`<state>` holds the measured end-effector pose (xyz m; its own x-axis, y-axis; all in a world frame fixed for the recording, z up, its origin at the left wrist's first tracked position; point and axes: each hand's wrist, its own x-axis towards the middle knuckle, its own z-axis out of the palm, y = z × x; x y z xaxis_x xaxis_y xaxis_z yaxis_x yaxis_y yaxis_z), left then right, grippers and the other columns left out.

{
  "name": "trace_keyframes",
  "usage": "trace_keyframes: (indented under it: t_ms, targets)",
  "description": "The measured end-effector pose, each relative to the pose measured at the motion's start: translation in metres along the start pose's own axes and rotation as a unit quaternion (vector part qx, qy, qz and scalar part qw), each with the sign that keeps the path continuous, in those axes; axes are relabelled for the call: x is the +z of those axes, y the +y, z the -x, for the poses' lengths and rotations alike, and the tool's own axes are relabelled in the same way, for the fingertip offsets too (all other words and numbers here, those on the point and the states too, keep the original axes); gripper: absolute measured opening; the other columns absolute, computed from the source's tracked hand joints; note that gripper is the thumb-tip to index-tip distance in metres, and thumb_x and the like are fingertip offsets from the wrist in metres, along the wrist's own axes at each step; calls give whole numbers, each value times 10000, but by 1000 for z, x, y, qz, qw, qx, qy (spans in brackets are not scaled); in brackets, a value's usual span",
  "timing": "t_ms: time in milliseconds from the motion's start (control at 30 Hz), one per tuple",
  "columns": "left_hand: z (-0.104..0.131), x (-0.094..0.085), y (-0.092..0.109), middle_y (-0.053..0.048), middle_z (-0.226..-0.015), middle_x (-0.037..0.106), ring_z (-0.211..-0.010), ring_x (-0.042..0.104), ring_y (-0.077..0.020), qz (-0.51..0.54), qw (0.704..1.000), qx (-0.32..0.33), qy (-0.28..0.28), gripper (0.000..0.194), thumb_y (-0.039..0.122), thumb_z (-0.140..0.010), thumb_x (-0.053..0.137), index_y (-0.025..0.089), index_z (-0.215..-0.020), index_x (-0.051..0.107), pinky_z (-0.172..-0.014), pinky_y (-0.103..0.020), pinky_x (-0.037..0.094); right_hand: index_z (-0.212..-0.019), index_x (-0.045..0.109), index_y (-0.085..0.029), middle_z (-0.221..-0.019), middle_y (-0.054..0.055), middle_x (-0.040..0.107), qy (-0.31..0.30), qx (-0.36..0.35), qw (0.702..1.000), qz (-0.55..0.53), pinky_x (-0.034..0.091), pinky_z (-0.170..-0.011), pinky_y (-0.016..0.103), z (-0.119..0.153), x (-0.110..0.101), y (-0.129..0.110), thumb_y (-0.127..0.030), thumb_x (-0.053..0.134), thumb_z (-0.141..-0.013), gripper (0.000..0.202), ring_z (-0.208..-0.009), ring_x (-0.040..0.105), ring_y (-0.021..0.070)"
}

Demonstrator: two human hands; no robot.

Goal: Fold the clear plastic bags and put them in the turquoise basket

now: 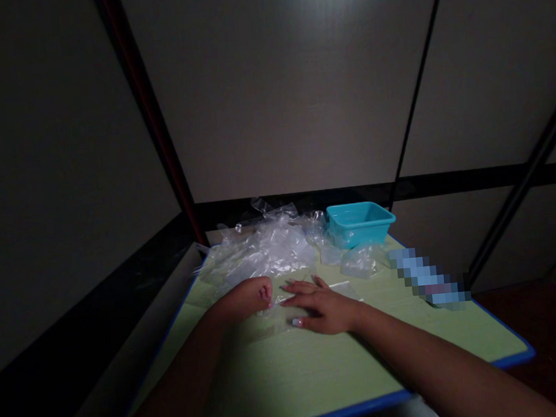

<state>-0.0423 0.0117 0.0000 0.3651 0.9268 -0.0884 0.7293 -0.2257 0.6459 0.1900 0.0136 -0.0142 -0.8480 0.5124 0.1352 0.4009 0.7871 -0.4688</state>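
Observation:
My right hand [318, 305] lies with its fingers spread on a flat clear plastic bag [346, 290] at the middle of the green table [293, 379]. Just left of it, my left hand [254, 295] is closed, its fingers curled at the bag's left part; what it holds, if anything, is too small to make out. Behind both hands spreads a heap of crumpled clear plastic bags [281, 244].
A turquoise plastic basket [361, 234] stands at the back right of the table, with a crumpled clear bag [360, 261] in front of it. A blurred-out light blue object [425, 277] lies near the right edge. Panelled doors rise behind the table.

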Motion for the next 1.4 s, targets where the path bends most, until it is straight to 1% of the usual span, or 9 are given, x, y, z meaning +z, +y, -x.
trace_keyframes:
  t_ms: [133,267,400,533,667,800,1033,1233,1400]
  targets:
    - [-2,2,-2,22,-671,535,-679,503,-139,3,1000,0,1,88,189,-618,505,170,-702,523,-596,-222,386,-1265,455,-326,-1441,53,265,-18,9,1000,6,-19,-1016,557,0,-1,-1,-497,504,-799,498,-1332,183,237]
    - [-3,5,-5,20,-663,540,-667,513,-146,6,1000,-10,2,123,215,-611,521,171,-725,537,-577,-226,391,-1255,468,-347,-1459,50,195,-42,20,999,4,-56,-1000,571,2,-5,-3,-528,518,-782,509,-1342,132,260]
    - [-4,8,-9,22,-650,531,-638,504,-135,17,1000,1,-6,119,193,-602,505,171,-716,533,-547,-218,380,-1209,517,-351,-1461,40,169,-44,28,999,3,-73,-986,589,4,-10,-5,-546,518,-777,474,-1347,89,271]
    - [-5,8,-10,30,-637,533,-621,496,-122,26,999,26,-22,100,166,-591,510,172,-690,522,-544,-209,377,-1176,552,-336,-1452,46,205,-34,21,999,-6,-72,-982,601,4,-11,-7,-552,510,-780,453,-1346,88,278]
    - [-6,9,-11,31,-647,551,-628,501,-115,31,998,45,-31,82,151,-602,522,173,-680,510,-559,-203,383,-1215,517,-325,-1432,48,270,-26,9,999,-30,-65,-993,593,2,-9,-7,-521,518,-788,469,-1344,121,262]
    - [-5,9,-9,24,-656,565,-638,509,-119,30,998,52,-31,83,132,-616,509,169,-689,516,-571,-207,386,-1234,495,-326,-1405,42,334,-33,0,998,-48,-68,-1001,581,0,-6,-5,-482,528,-797,465,-1337,159,253]
    - [-1,4,-2,21,-630,529,-626,489,-125,15,998,43,-34,98,127,-591,489,165,-679,509,-560,-219,381,-1254,471,-311,-1341,43,440,-19,-21,998,-59,-62,-1024,535,-1,-1,0,-445,521,-815,462,-1324,214,211]
    - [2,2,5,23,-631,513,-622,474,-131,-16,999,19,-22,93,134,-590,445,180,-662,481,-562,-230,376,-1285,433,-304,-1346,55,432,-20,-33,997,-64,-59,-1023,537,-1,-1,0,-460,518,-812,505,-1321,224,215]
    - [4,-2,8,29,-638,507,-637,477,-127,-45,998,9,-34,113,123,-557,447,181,-648,480,-571,-212,373,-1295,413,-318,-1342,48,439,-23,-39,997,-69,-82,-1011,547,-1,0,1,-471,500,-822,505,-1321,221,221]
